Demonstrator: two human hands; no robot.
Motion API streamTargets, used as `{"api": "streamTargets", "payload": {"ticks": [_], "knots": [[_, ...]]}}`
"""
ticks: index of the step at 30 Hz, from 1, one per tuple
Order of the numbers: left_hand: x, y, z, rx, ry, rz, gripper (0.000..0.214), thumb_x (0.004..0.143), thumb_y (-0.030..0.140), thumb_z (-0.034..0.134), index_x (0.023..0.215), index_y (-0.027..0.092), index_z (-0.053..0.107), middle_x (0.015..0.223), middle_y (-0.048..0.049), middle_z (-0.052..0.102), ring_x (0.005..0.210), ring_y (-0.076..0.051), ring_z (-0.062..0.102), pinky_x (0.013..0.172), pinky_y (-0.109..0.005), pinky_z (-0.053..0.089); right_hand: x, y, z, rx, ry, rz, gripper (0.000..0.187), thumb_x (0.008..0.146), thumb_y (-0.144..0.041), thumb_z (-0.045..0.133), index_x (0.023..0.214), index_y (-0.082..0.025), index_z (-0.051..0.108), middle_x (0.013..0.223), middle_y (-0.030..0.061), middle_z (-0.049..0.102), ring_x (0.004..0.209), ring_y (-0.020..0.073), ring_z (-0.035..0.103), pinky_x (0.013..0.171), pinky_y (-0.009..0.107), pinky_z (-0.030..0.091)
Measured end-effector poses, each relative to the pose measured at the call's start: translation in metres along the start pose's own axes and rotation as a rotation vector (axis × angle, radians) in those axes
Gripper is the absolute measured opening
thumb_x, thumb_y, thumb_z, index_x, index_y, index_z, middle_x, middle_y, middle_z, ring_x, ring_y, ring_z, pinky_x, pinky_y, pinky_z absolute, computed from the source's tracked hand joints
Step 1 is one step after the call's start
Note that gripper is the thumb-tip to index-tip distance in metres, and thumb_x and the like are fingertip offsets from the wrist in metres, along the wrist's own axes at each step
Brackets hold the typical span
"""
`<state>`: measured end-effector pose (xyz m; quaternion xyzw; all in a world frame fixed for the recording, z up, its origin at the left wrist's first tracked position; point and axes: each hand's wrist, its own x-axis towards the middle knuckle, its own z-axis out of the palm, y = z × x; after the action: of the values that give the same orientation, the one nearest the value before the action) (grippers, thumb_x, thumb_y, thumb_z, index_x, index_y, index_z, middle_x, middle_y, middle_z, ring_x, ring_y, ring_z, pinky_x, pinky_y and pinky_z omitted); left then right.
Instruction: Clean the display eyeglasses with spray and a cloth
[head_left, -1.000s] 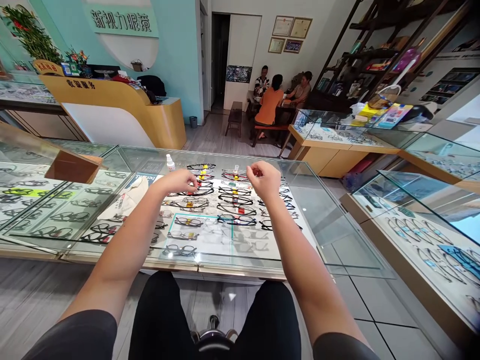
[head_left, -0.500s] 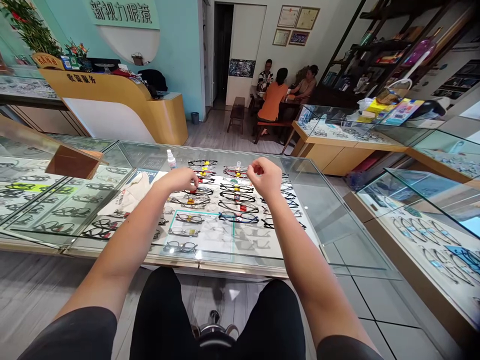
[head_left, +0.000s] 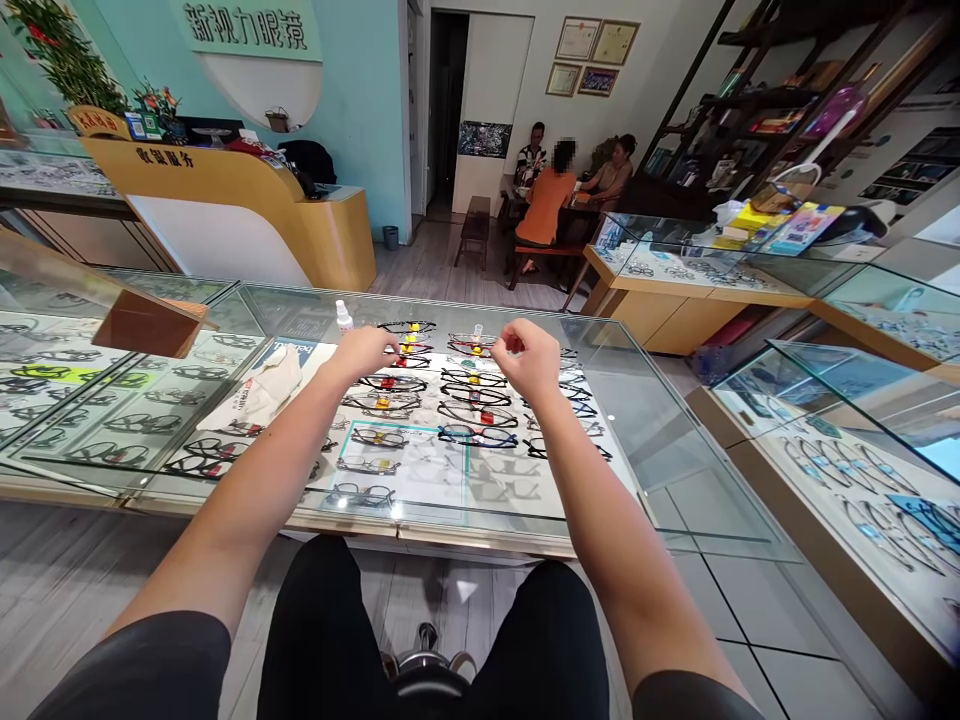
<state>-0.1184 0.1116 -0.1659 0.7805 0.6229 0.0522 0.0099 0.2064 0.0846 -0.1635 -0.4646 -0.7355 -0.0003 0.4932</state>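
My left hand [head_left: 366,352] reaches over the glass counter, its fingers bent and drawn together at the left end of a pair of eyeglasses [head_left: 412,349] with a small coloured tag. Whether the fingertips grip that frame, I cannot make out. My right hand [head_left: 531,358] is curled with thumb and finger close together, beside the right end of red-rimmed eyeglasses [head_left: 472,345]. Anything in that pinch is too small to tell. Between my hands, dark eyeglasses [head_left: 474,379] lie in columns. A white spray bottle [head_left: 343,317] stands just behind my left hand.
A crumpled pale cloth [head_left: 266,388] lies left of the eyeglasses. The glass counter [head_left: 450,535] spans the space before my knees. More display cases [head_left: 847,480] stand at right. Behind are a wooden reception desk [head_left: 330,230] and several people around a table.
My left hand has shifted slightly away from me and to the right, from the tagged eyeglasses of a nearer row to a farther row. My right hand has barely moved.
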Motion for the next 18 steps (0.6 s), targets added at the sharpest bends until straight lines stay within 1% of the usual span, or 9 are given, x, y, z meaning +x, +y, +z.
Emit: {"api": "streamTargets", "payload": {"ticks": [7,12,15,18], "knots": [[0.003,0.004,0.001,-0.006,-0.051,-0.012,0.031,0.1,0.037,0.066,0.118,0.029,0.09,0.122,-0.0102,0.086,0.115,-0.034,0.078,0.083,-0.034,0.052,-0.001,0.0,-0.001,0.021,-0.032,0.01,0.013,0.085,-0.029,0.062,0.077,-0.025,0.053,0.073,-0.0007,0.059,0.069,0.0171,0.052,0.07,0.033,0.039],[0.003,0.003,-0.001,-0.01,-0.059,0.008,0.032,0.1,0.038,0.065,0.12,0.029,0.089,0.123,-0.0097,0.086,0.117,-0.034,0.077,0.084,-0.035,0.052,0.0,0.002,0.0,0.007,-0.044,0.023,0.018,0.083,-0.029,0.062,0.073,-0.026,0.048,0.07,-0.0011,0.057,0.067,0.0171,0.049,0.069,0.033,0.037],[0.001,0.002,-0.005,0.001,-0.035,0.01,0.03,0.099,0.04,0.067,0.116,0.03,0.089,0.117,-0.0093,0.087,0.113,-0.034,0.077,0.082,-0.035,0.05,0.0,0.003,0.001,0.008,-0.045,0.022,0.018,0.082,-0.029,0.062,0.072,-0.026,0.047,0.068,-0.0015,0.055,0.066,0.0171,0.048,0.068,0.033,0.035],[-0.003,0.001,-0.012,-0.035,0.019,-0.012,0.029,0.099,0.043,0.067,0.113,0.03,0.089,0.107,-0.0081,0.087,0.103,-0.033,0.077,0.076,-0.036,0.046,0.0,0.003,0.001,0.012,-0.048,0.016,0.017,0.081,-0.031,0.06,0.072,-0.026,0.047,0.068,-0.0015,0.054,0.066,0.0172,0.048,0.068,0.033,0.034]]}}
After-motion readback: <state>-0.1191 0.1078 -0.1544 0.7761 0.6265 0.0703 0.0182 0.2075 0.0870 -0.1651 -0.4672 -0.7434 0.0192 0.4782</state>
